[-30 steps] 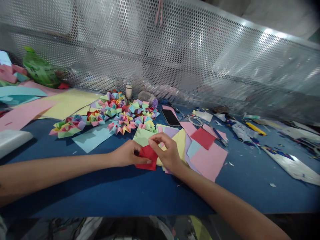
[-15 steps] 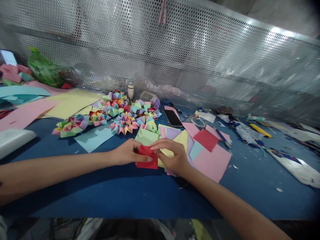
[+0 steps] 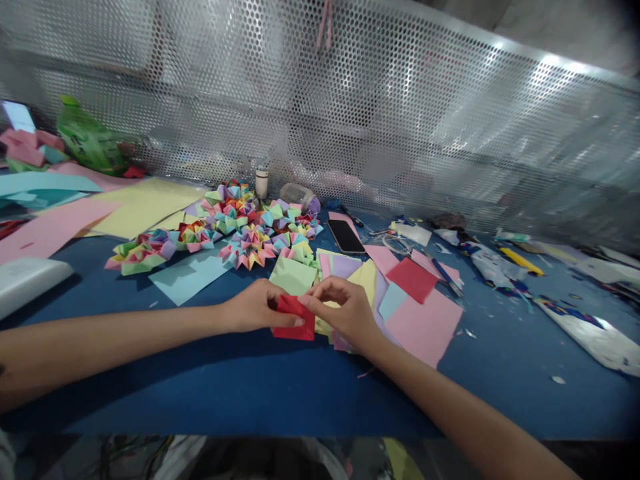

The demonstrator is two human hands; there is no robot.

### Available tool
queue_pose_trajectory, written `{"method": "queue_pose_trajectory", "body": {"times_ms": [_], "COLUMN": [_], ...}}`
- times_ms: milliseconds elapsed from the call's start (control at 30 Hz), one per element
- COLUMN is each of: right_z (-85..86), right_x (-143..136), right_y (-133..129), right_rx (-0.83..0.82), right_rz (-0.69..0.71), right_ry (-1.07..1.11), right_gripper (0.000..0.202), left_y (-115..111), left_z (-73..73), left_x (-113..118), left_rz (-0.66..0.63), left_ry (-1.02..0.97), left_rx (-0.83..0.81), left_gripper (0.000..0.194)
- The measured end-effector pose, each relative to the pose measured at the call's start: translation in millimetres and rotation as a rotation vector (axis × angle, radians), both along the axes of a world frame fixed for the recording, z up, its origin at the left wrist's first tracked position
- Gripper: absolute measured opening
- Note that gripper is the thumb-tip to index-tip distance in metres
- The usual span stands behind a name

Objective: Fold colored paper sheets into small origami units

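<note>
A small red folded paper (image 3: 296, 331) is held up between both hands, above the near middle of the table. My left hand (image 3: 259, 308) grips its left side, thumb lying across the front and fingers behind. My right hand (image 3: 346, 310) pinches its upper right edge between thumb and fingertips. Just beyond the hands lie a light green paper square (image 3: 294, 275) and a loose pile of coloured sheets, among them a yellow sheet (image 3: 369, 280) and a large pink sheet (image 3: 425, 327). The fingertips behind the red paper are hidden.
Folded multicoloured paper flowers (image 3: 247, 245) cluster behind my left hand, beside a light blue sheet (image 3: 190, 275). A black phone (image 3: 346, 237) lies behind the pile. A perforated metal panel (image 3: 320, 100) closes off the back. Scraps and a yellow cutter (image 3: 521, 261) lie right.
My right thumb and fingertips have shifted slightly along the red paper's upper edge, and the fingers are more curled. My left hand keeps its grip with hardly any movement.
</note>
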State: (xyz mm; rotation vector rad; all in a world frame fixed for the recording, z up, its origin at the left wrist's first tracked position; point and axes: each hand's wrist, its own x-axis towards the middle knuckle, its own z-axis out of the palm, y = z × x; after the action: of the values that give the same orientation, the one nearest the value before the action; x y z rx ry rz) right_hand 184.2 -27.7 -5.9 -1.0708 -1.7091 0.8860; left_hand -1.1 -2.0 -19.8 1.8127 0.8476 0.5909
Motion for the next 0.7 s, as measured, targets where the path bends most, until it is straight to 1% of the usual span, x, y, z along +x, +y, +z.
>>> {"method": "queue_pose_trajectory", "body": {"times_ms": [133, 300, 467, 700], "right_z": [-1.9, -3.6, -4.3, -7.6], "right_x": [1, 2, 0, -1], "right_y": [2, 3, 4, 4], "right_rx": [-0.064, -0.034, 0.011, 0.056], "right_rz": [-0.003, -0.006, 0.002, -0.008], "right_ry": [0.053, 0.013, 0.036, 0.03], "right_gripper": [0.036, 0.032, 0.027, 0.024], "left_y": [-1, 1, 4, 3], "left_z": [2.2, -1.6, -7.5, -5.9], "left_x": [0, 0, -1, 0], "left_rz": [0.01, 0.022, 0.014, 0.015], "left_ry": [0.013, 0.014, -0.026, -0.092], "left_rx": [-0.001, -0.016, -0.043, -0.072], "left_gripper": [0.031, 0.033, 0.035, 0.033]}}
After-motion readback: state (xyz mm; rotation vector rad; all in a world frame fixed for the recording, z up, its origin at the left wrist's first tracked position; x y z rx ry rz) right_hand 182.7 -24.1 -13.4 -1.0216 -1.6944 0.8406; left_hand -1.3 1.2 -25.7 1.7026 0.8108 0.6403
